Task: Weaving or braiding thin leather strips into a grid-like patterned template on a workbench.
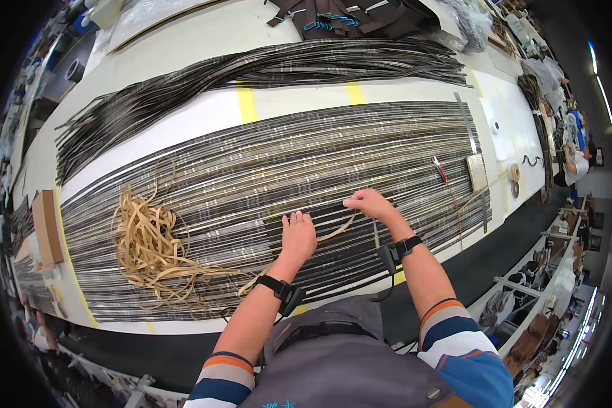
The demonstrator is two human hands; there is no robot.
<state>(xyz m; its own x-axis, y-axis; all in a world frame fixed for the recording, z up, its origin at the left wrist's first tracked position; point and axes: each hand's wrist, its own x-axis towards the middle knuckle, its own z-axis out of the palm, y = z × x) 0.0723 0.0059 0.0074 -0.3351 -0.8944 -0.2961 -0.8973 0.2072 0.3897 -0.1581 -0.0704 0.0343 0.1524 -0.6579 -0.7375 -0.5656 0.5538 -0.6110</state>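
- the left hand (pixel 299 239) is palm down over the long, flat black and grey strips (pixel 306 153), fingers stretched forward; whether it grips anything i cannot tell.
- the right hand (pixel 368 202), to its right and a little farther forward, has thumb and forefinger pinched together above the same strips; what is between them is too small to tell.
- a narrow, flat tan ribbon (pixel 336 232) curves from beside the left hand up to just under the right hand.
- a loose, tangled heap of tan ribbon (pixel 146 234) lies on the strips, left of the left hand.
- the strips lie side by side across the white desk (pixel 306 94), their right ends near a tan rectangular block (pixel 477 173).
- a slim red-handled tool (pixel 442 174) lies on the strips, right of the right hand.
- beyond them lies a thick bundle of dark flat strips (pixel 265 68).
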